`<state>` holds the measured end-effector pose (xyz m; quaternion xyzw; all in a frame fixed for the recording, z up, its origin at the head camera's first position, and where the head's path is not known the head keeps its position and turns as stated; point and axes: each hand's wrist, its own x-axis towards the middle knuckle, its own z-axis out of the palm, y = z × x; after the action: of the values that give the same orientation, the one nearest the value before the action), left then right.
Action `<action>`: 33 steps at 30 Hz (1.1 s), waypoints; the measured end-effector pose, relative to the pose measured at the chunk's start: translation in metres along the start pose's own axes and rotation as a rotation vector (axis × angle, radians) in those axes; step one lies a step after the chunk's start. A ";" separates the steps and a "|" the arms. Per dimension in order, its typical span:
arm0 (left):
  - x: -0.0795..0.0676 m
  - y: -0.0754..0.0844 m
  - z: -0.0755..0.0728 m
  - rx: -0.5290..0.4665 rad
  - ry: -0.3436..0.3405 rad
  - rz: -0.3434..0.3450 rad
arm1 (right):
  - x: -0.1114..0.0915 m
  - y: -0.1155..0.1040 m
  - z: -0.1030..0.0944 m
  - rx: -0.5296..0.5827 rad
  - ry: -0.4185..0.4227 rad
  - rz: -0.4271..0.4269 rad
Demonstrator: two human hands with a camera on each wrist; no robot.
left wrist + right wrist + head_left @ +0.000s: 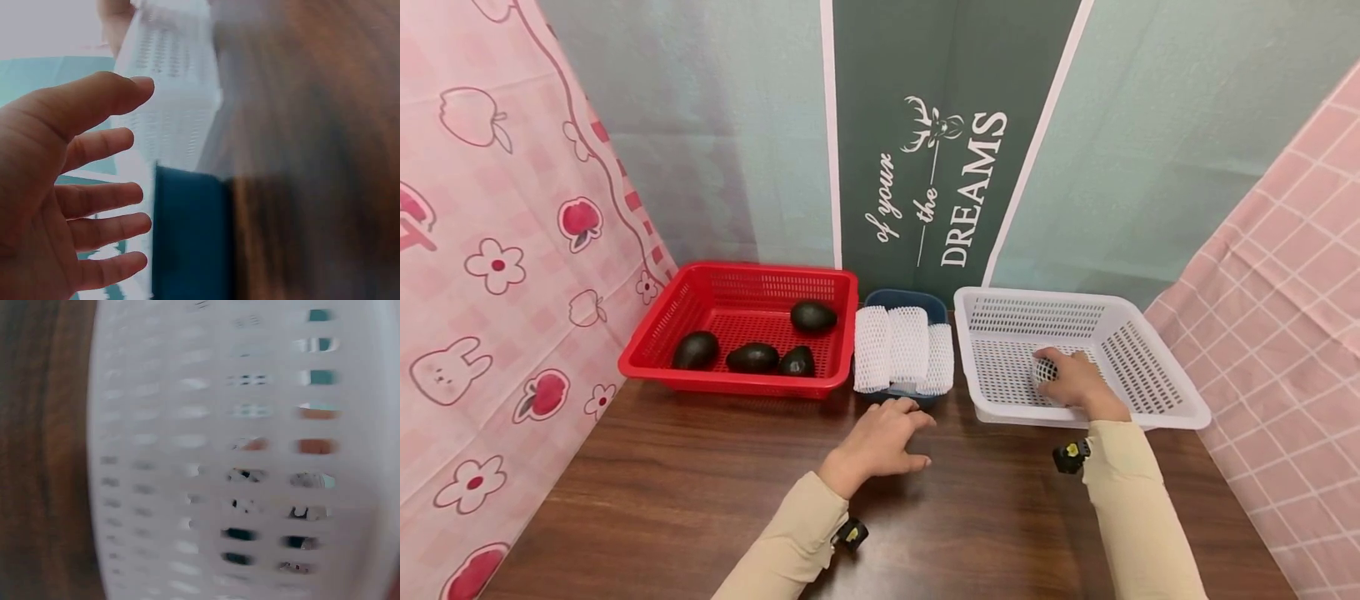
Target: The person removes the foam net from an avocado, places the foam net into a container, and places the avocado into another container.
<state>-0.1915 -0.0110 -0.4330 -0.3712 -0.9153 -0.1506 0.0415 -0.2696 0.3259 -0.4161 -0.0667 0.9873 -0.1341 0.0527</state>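
My right hand [1072,382] reaches down into the white basket [1172,408] and holds an avocado in a white foam net [1043,370], thumb and fingers on its sides. In the right wrist view, the basket's slotted wall [162,425] hides most of that hand, with bits of skin and dark fruit showing through. My left hand [880,440] hovers over the table in front of the blue basket [904,298], fingers spread, nothing in it. White foam net sleeves [908,346] lie across the blue basket. In the left wrist view, its fingers [103,234] are apart.
At the left stands a red basket [737,385] with several dark avocados [813,316] inside. The three baskets line the back of the brown wooden table [647,483]. Printed cloths [760,125] hang behind and at both sides.
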 end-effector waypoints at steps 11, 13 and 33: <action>0.000 -0.004 -0.009 0.004 0.045 0.001 | -0.006 -0.019 -0.014 -0.021 0.046 -0.026; -0.004 -0.006 -0.011 -0.011 0.059 0.005 | -0.008 -0.022 -0.014 -0.025 0.060 -0.034; -0.031 -0.028 -0.023 -0.059 0.157 -0.028 | -0.023 -0.079 -0.016 0.083 0.231 -0.220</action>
<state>-0.1896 -0.0579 -0.4234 -0.3465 -0.9095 -0.2069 0.0999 -0.2395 0.2581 -0.3772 -0.1565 0.9671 -0.1867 -0.0737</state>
